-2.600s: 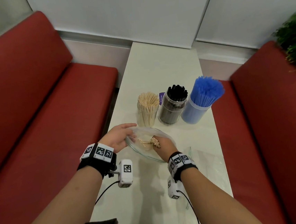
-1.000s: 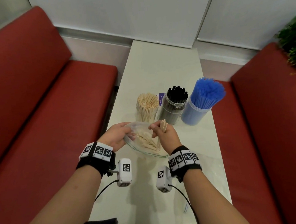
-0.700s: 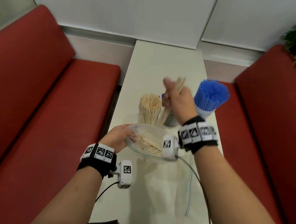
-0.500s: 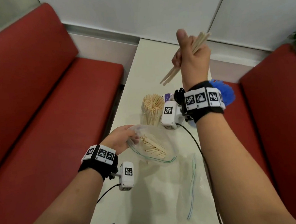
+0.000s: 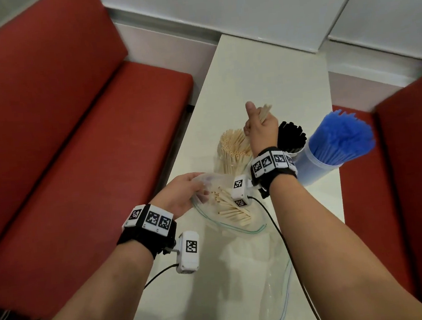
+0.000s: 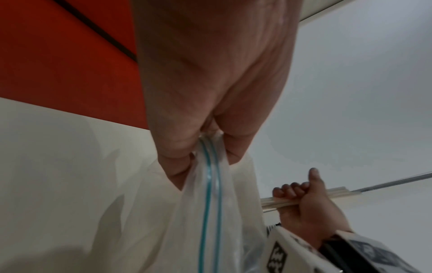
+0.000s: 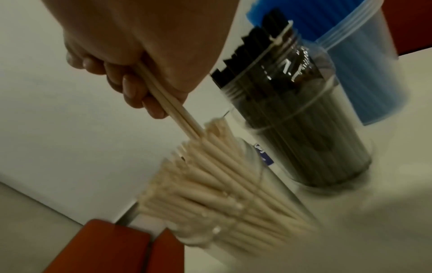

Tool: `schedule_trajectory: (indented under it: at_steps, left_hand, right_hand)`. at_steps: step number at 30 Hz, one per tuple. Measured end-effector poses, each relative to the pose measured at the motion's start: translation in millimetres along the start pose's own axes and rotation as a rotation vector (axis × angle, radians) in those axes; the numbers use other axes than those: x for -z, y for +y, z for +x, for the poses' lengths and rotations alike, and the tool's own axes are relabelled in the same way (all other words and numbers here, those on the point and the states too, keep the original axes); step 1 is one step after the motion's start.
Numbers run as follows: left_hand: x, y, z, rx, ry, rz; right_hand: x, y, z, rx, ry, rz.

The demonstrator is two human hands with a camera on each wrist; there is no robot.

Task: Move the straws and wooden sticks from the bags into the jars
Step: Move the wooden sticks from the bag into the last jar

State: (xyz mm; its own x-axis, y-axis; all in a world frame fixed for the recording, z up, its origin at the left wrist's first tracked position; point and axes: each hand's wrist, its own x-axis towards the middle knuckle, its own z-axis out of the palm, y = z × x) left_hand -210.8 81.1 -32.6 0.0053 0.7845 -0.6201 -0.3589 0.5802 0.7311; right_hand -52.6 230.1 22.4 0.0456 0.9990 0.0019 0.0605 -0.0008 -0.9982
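Note:
My right hand (image 5: 259, 125) grips a small bundle of wooden sticks (image 7: 173, 109) in a fist, thumb up, right above the jar of wooden sticks (image 5: 231, 155). The bundle's lower ends touch the tops of the sticks in that jar (image 7: 210, 181). My left hand (image 5: 182, 194) pinches the zip rim of a clear bag (image 6: 210, 184) and holds it up from the table. More wooden sticks (image 5: 231, 213) lie inside that bag. A jar of black straws (image 5: 291, 136) and a jar of blue straws (image 5: 332, 148) stand to the right of the stick jar.
The narrow white table (image 5: 269, 77) runs between two red benches (image 5: 62, 148). An empty clear zip bag (image 5: 280, 297) lies flat near the table's front. The black straw jar (image 7: 292, 120) stands close beside my right hand.
My right hand took a bundle of sticks from the bag, lifted it high, then brought it down over the stick jar. My left hand kept holding the bag.

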Motion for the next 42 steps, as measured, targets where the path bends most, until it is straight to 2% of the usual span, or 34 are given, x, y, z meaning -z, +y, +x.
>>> schedule_trajectory:
  at_steps: [3,8,10,12,13,15,17,20,24,25,29,31,34,36,39,40,42]
  left_hand:
    - [0,0,4,0.009,0.0,-0.018]
    - [2,4,9,0.019,-0.012,-0.027]
    - [3,4,11,0.019,0.001,-0.027]
    - [4,5,11,0.026,0.003,-0.03]
    - [4,5,10,0.032,0.0,-0.03]
    - [5,4,9,0.039,0.0,-0.026]
    - [5,3,7,0.039,0.002,-0.02]
    - [5,3,5,0.034,0.003,-0.01]
    - [4,2,3,0.03,-0.007,-0.012]
    - [4,1,2,0.031,-0.004,-0.008]
    - [3,1,-1,0.026,0.002,-0.009]
    - [3,2,-3,0.021,0.015,-0.01]
    - [1,3,-5,0.013,0.038,0.012]
    - [1,3,-7,0.004,0.047,0.029]
    - [1,1,-10,-0.001,0.051,0.033]
    - [1,1,-11,-0.002,0.05,0.024]
    - [1,1,-13,-0.002,0.046,0.013]
  right_hand:
    - [-2,13,-1,0.001,-0.003,-0.075]
    - [-14,-6,9,0.226,0.003,-0.084]
    - [-18,-9,11,0.308,-0.011,-0.153]
    - [-18,3,11,0.367,-0.084,-0.402]
    - [-18,12,9,0.351,-0.173,-0.605]
    - [-17,31,0,0.232,-0.359,-1.02]
    - [-15,40,-6,0.168,-0.426,-1.201]
    - [-19,32,-2,0.118,-0.448,-1.208]
    - [-27,17,5,0.262,-0.261,-1.211]
    - [-26,20,1,0.268,-0.264,-1.242]
    - [-19,41,-12,0.118,-0.464,-1.304]
    - [-20,40,-6,0.096,-0.506,-1.286]
    - [-19,37,-2,0.209,-0.417,-1.205]
    - [-14,40,-8,0.256,-0.489,-1.237]
    - [-6,39,-15,0.219,-0.609,-1.257]
    - [-5,33,-15,0.21,-0.597,-1.203]
    - [-1,16,-20,0.265,-0.458,-0.986]
